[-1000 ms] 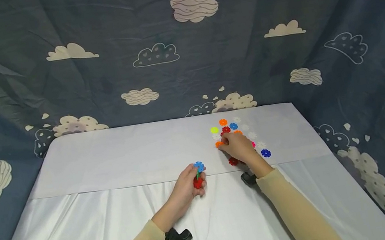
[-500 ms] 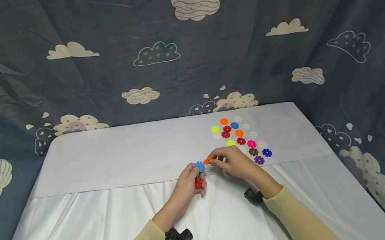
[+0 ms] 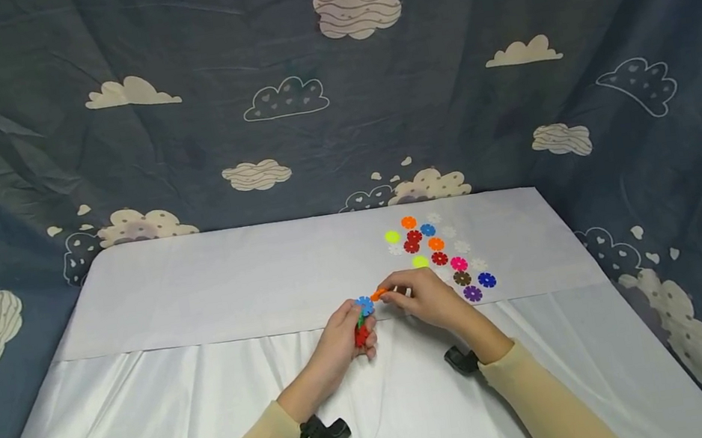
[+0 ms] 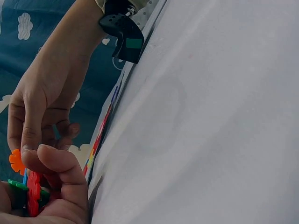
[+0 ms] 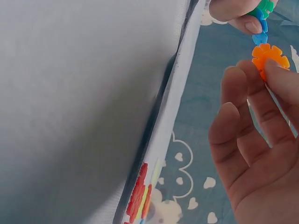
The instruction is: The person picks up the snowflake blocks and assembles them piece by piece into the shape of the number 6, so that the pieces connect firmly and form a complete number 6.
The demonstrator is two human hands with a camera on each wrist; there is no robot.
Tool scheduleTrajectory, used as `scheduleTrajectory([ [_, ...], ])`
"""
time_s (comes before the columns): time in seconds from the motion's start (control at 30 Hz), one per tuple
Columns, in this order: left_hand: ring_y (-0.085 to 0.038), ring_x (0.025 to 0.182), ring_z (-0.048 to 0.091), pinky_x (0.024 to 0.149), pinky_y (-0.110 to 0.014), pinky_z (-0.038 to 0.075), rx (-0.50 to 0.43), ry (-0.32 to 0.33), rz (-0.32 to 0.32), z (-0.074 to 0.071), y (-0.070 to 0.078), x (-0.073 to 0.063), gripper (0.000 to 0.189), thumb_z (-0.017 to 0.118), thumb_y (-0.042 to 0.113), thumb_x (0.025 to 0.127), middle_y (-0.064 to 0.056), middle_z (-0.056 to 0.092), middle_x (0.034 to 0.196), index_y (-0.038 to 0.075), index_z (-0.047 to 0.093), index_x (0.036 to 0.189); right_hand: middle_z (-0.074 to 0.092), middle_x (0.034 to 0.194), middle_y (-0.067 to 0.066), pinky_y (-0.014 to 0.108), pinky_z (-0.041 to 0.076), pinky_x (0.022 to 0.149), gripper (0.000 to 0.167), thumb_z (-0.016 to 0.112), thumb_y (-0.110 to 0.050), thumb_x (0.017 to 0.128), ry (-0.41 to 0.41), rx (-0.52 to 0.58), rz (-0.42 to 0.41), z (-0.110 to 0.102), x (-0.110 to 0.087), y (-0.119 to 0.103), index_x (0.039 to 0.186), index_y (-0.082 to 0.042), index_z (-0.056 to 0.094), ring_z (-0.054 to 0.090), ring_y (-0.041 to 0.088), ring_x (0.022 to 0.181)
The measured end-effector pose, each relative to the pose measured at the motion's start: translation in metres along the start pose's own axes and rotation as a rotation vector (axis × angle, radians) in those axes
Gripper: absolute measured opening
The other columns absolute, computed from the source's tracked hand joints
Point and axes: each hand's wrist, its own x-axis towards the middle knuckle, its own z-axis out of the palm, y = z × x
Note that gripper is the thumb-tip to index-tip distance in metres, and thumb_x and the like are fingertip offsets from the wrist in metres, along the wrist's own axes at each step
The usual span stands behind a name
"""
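- Grip, left hand (image 3: 342, 332): fingers and thumb curled round a small joined chain of flower-shaped discs.
- Chain shows a red disc (image 4: 33, 193), a green disc (image 4: 17, 185) and a light blue disc (image 3: 365, 305). Red sits in among the left fingers, green beside it, light blue pokes out past the fingertips.
- Grip, right hand (image 3: 427, 300): thumb and fingertips pinch an orange disc (image 5: 262, 52); remaining fingers loosely bent, spread off it.
- Orange disc is at the edge of the light blue one, seemingly touching. Can't tell if they're slotted together.
- Both hands meet over the near side of the pale tabletop strip, clear of the surface.
- Loose discs lie flat beyond and beside the right hand: yellow disc (image 3: 392, 237), pink disc (image 3: 458, 263), brown disc (image 3: 462, 278), purple disc (image 3: 472, 293), dark blue disc (image 3: 486, 280), plus more red, orange, yellow, blue and white ones. Two reds touch or overlap.
- White cloth (image 3: 214, 398) on the near side.
- Black wrist cameras (image 3: 325, 433) on both wrists, beige sleeves (image 3: 548, 401) behind.
- Dark cloud-print curtain (image 3: 191, 152) at the back.
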Motion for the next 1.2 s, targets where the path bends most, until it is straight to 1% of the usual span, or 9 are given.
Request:
scheduleTrajectory([
  [0.23,-0.011,0.066,0.049,0.061,-0.025,0.05,-0.008,-0.006,-0.001,-0.002,0.001,0.0,0.025,0.031,0.028,0.118,-0.001,0.05,0.087,0.009,0.045,0.11,0.081,0.101,0.0,0.024,0.061,0.076,0.013,0.079,-0.012,0.096,0.031,-0.033,-0.09,-0.001,0.001,0.0,0.109,-0.013,0.082,0.068,0.008,0.083],
  [0.33,-0.011,0.065,0.049,0.06,-0.024,0.05,-0.003,0.012,0.007,-0.005,0.002,0.0,0.025,0.031,0.028,0.118,0.0,0.051,0.085,0.009,0.045,0.108,0.082,0.102,0.0,0.027,0.064,0.08,0.013,0.079,-0.012,0.096,0.031,-0.047,-0.106,0.001,0.005,-0.002,0.109,-0.013,0.082,0.072,0.01,0.086],
  [0.47,-0.01,0.062,0.048,0.058,-0.024,0.049,0.01,0.037,0.02,-0.006,0.002,0.002,0.024,0.032,0.025,0.118,0.0,0.05,0.082,0.01,0.045,0.105,0.082,0.103,-0.001,0.034,0.065,0.087,0.015,0.08,-0.011,0.095,0.042,-0.119,-0.126,0.002,0.006,-0.005,0.109,-0.014,0.082,0.078,0.015,0.094],
  [0.63,-0.01,0.061,0.046,0.057,-0.023,0.049,0.03,0.037,0.041,-0.003,-0.002,0.004,0.024,0.032,0.024,0.118,0.0,0.048,0.08,0.01,0.045,0.103,0.083,0.101,0.0,0.036,0.066,0.085,0.017,0.084,-0.009,0.09,0.101,-0.227,-0.184,0.002,-0.001,-0.005,0.106,-0.015,0.083,0.08,0.017,0.093],
  [0.77,-0.009,0.061,0.046,0.056,-0.023,0.049,0.035,0.041,0.053,-0.002,-0.004,0.003,0.026,0.033,0.026,0.118,0.001,0.048,0.08,0.01,0.045,0.102,0.084,0.1,0.0,0.034,0.066,0.083,0.018,0.086,-0.009,0.089,0.128,-0.252,-0.205,0.004,-0.003,-0.004,0.106,-0.015,0.083,0.08,0.016,0.092],
  [0.93,-0.009,0.061,0.047,0.057,-0.023,0.05,0.033,0.038,0.053,-0.002,-0.004,0.002,0.026,0.034,0.027,0.118,0.001,0.05,0.081,0.01,0.046,0.102,0.084,0.1,0.002,0.03,0.066,0.078,0.019,0.086,-0.008,0.088,0.124,-0.211,-0.166,0.005,-0.003,-0.004,0.106,-0.013,0.083,0.078,0.015,0.085],
  [1.07,-0.009,0.061,0.047,0.057,-0.023,0.05,0.022,0.032,0.049,-0.002,-0.004,0.001,0.026,0.034,0.027,0.118,0.001,0.049,0.08,0.01,0.046,0.102,0.083,0.099,0.001,0.027,0.064,0.073,0.018,0.085,-0.009,0.09,0.102,-0.18,-0.131,0.005,-0.004,-0.004,0.107,-0.014,0.083,0.073,0.011,0.079],
  [1.13,-0.009,0.06,0.046,0.056,-0.024,0.049,0.01,0.029,0.046,-0.002,-0.004,0.002,0.025,0.034,0.026,0.118,0.001,0.049,0.08,0.01,0.045,0.101,0.083,0.096,0.001,0.025,0.062,0.069,0.015,0.082,-0.011,0.093,0.067,-0.124,-0.097,0.004,-0.004,-0.004,0.108,-0.014,0.083,0.069,0.008,0.074],
  [1.2,-0.01,0.057,0.046,0.056,-0.024,0.049,-0.001,0.027,0.041,-0.003,-0.004,0.002,0.025,0.034,0.025,0.117,0.001,0.05,0.078,0.01,0.045,0.1,0.081,0.092,0.002,0.023,0.059,0.065,0.012,0.078,-0.014,0.097,0.021,-0.02,-0.044,0.004,-0.004,-0.003,0.109,-0.013,0.082,0.065,0.007,0.07],
])
